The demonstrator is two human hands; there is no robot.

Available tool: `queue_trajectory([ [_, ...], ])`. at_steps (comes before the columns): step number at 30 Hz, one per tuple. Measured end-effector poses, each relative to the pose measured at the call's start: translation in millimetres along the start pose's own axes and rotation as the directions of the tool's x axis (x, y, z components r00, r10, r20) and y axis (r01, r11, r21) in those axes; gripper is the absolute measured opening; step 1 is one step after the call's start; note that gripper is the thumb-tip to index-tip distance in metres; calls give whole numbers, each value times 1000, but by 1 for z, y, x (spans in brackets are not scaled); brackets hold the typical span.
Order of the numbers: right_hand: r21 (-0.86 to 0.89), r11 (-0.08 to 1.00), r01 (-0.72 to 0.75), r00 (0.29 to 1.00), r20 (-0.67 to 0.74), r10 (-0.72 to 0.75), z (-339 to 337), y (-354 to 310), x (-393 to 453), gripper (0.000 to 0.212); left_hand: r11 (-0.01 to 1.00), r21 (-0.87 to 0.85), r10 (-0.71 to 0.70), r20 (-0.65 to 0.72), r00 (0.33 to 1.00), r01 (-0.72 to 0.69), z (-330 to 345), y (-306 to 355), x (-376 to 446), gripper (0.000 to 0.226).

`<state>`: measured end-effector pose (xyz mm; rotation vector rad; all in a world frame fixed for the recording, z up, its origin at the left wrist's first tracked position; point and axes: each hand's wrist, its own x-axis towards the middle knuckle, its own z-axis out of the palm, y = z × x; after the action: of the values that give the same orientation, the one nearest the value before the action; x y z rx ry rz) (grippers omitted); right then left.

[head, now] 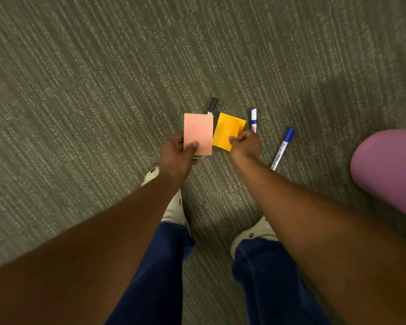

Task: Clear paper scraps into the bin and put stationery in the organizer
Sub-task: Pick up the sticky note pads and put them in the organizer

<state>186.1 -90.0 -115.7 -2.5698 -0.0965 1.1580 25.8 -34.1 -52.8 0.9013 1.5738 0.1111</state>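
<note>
My left hand [177,154] pinches a pink paper [198,133] by its lower edge, thumb on top. Beside it, my right hand [245,145] grips an orange paper [227,131] at its lower right corner, low over the carpet. A black-capped marker [212,106] lies on the floor, partly hidden behind the pink paper. A short blue-and-white marker [253,119] lies just beyond my right hand. A longer blue-capped marker [282,148] lies to the right of that hand. No bin or organizer is in view.
Grey striped carpet [92,90] covers the whole floor. My feet in pale shoes [174,202] and blue trousers stand below the hands. A purple rounded object [389,170] fills the right edge.
</note>
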Motion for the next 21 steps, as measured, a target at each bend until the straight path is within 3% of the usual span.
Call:
queue_trajectory([
  [6,313,950,-5,999,47,-11,-77,3,-64,29,996,77,47,5,999,-47,-7,31,-41,36],
  [10,441,897,-11,989,140,-57,-151,-9,-134,27,993,-98,-57,123,991,69,-4,73,-100,25],
  [13,480,877,5,984,156,-91,-211,-25,-186,32,971,-186,-99,254,962,150,2,119,-165,34],
  [18,445,885,138,985,32,-170,-322,-53,-272,38,964,-206,-88,358,930,170,12,209,-283,22],
  [21,473,857,207,977,-54,-207,-397,-61,-327,34,985,-157,6,465,885,75,15,258,-360,19],
])
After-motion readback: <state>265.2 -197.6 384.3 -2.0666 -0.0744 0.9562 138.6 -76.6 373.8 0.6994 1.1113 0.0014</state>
